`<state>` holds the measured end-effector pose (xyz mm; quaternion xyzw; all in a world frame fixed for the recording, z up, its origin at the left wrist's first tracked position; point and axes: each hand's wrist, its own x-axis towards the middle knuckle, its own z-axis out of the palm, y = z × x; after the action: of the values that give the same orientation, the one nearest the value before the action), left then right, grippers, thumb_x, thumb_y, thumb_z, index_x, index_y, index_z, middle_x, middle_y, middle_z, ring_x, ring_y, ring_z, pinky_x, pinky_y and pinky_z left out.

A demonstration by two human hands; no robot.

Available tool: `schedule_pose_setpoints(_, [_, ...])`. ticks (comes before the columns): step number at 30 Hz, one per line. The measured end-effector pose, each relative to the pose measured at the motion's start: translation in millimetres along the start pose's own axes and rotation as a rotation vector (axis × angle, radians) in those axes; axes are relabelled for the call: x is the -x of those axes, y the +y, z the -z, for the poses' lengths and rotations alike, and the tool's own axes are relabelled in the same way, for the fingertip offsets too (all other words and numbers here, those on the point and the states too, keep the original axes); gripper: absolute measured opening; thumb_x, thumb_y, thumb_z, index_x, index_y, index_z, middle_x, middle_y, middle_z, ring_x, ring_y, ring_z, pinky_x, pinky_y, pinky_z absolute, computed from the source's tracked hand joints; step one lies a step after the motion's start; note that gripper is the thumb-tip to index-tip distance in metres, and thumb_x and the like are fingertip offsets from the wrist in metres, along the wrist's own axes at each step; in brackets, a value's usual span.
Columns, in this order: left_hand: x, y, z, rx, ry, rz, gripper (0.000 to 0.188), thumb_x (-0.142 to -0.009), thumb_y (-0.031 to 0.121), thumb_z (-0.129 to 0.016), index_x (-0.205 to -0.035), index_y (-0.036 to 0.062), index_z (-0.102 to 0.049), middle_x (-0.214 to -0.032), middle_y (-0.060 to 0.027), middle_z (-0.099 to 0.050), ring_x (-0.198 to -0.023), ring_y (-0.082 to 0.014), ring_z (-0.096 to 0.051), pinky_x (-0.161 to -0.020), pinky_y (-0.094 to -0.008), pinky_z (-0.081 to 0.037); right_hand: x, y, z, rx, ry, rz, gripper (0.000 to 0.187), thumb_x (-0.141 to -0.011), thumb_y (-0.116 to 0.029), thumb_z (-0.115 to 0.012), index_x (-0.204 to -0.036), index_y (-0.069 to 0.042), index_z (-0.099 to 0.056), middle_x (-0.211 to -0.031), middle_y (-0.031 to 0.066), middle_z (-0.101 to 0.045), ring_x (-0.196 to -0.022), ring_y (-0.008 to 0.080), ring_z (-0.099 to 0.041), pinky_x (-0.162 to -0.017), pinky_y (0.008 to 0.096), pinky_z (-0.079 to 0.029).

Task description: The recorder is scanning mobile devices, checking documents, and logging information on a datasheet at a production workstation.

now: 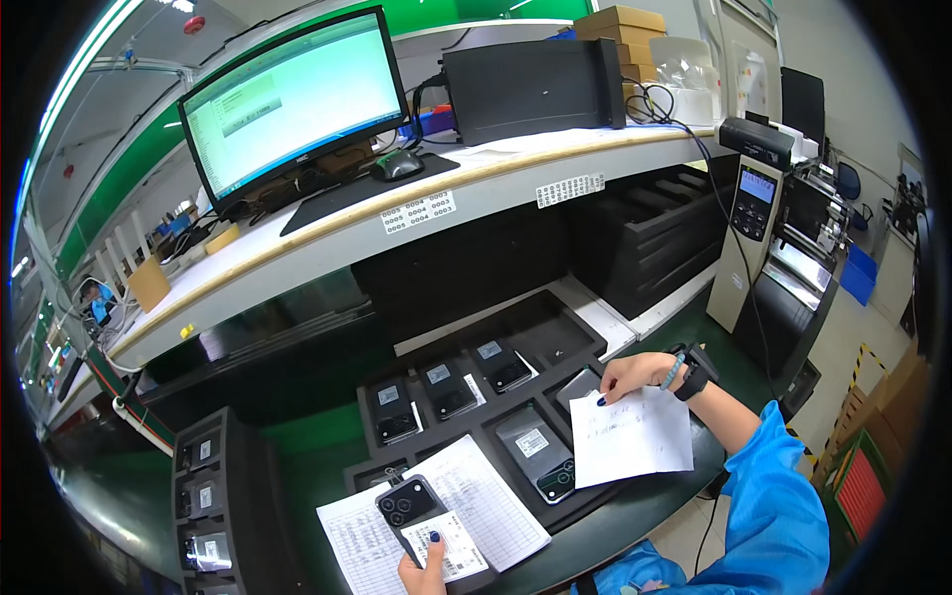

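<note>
My left hand (426, 569) grips a dark smartphone (409, 502), its round camera block facing up, with the thumb over a white printed label sheet (448, 540) on its lower part. Under it lie printed table sheets (486, 496). My right hand (635, 373) pinches the top edge of a white paper (635, 441) with handwriting on it. That paper hangs over part of a black foam tray (496, 424). In the tray lie several phones, among them a larger-looking labelled phone (535, 451) left of the paper and a smaller-looking phone (443, 390) behind.
Another foam tray (233, 516) with phones stands at the left. Behind, a shelf (476, 183) carries a monitor (297, 104), a mouse (398, 166) and a black case (531, 89). A label printer (759, 213) with a cable stands at the right. Stacked foam trays (654, 233) sit below the shelf.
</note>
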<state>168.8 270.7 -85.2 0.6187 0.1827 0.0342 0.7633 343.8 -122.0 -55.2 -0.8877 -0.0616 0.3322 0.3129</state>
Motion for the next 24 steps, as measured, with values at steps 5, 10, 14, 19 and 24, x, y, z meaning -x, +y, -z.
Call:
schedule_pose_setpoints(5, [1.7, 5.8, -11.9, 0.019, -0.009, -0.019, 0.028, -0.088, 0.021, -0.062, -0.105, -0.0002, -0.058, -0.080, 0.0002, -0.056, -0.065, -0.0073, -0.049, -0.058, -0.0240, -0.040, -4.2, -8.4, -9.8, 0.100, 0.130, 0.029, 0.026, -0.078, -0.022, -0.064, -0.087, 0.001, -0.068, -0.075, 0.0064, -0.064, -0.067, 0.0141, -0.057, -0.059, 0.0268, -0.040])
schedule_pose_setpoints(10, [-2.0, -4.4, -16.2, 0.042, -0.057, 0.019, 0.031, -0.089, 0.018, -0.060, -0.111, -0.0026, -0.055, -0.088, -0.0014, -0.058, -0.072, -0.0082, -0.051, -0.062, -0.0250, -0.042, 14.9, -3.3, -11.7, 0.081, 0.161, 0.031, 0.029, -0.082, -0.025, -0.063, -0.093, 0.002, -0.066, -0.080, 0.0056, -0.063, -0.072, 0.0159, -0.056, -0.064, 0.0288, -0.042])
schedule_pose_setpoints(14, [1.9, 0.2, -28.8, 0.053, -0.089, 0.021, 0.036, -0.087, 0.013, -0.061, -0.118, -0.0035, -0.051, -0.105, -0.0065, -0.058, -0.090, -0.0130, -0.054, -0.077, -0.0280, -0.045, 55.2, -19.1, -7.8, 0.111, 0.429, 0.277, 0.030, -0.081, -0.023, -0.063, -0.093, 0.004, -0.065, -0.086, 0.0122, -0.065, -0.078, 0.0210, -0.059, -0.074, 0.0296, -0.047])
schedule_pose_setpoints(19, [10.1, 2.0, -52.1, 0.068, -0.150, 0.027, 0.031, -0.084, 0.007, -0.063, -0.113, -0.0009, -0.055, -0.100, -0.0051, -0.062, -0.086, -0.0112, -0.058, -0.074, -0.0254, -0.046, 57.4, -42.8, -21.8, 0.145, 0.266, 0.514, 0.022, -0.085, -0.011, -0.055, -0.100, 0.005, -0.060, -0.089, 0.0152, -0.064, -0.081, 0.0226, -0.059, -0.078, 0.0314, -0.046])
schedule_pose_setpoints(24, [17.1, -0.2, -63.9, 0.069, -0.158, 0.015, 0.027, -0.083, 0.010, -0.066, -0.107, -0.0001, -0.058, -0.093, -0.0023, -0.063, -0.078, -0.0095, -0.057, -0.068, -0.0237, -0.046, 57.7, -68.3, -32.7, -0.146, -0.010, 0.653, 0.019, -0.086, -0.010, -0.057, -0.100, 0.003, -0.059, -0.091, 0.0073, -0.060, -0.083, 0.0142, -0.055, -0.076, 0.0274, -0.044])
